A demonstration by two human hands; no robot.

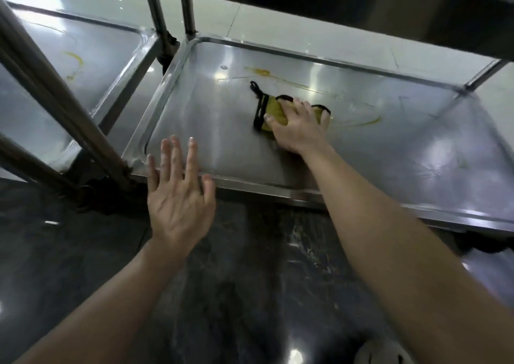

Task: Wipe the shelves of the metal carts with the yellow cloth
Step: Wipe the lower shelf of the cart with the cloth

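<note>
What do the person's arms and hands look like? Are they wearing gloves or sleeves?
No gloves and no sleeves show. Both forearms are bare right to the picture's edge. The left hand and right hand are bare too, with short plain fingernails. No rings, watch or bracelets show.

Two metal cart shelves (211,130) (69,57), one yellow cloth (274,112) on the right shelf, two bare hands (178,196) (297,130), three yellow stains (261,71) (367,120) (75,60).

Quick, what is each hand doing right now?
Left hand: open, fingers spread, holding nothing, over the shelf's front edge.
Right hand: pressed down on the yellow cloth, fingers curled over it.
</note>
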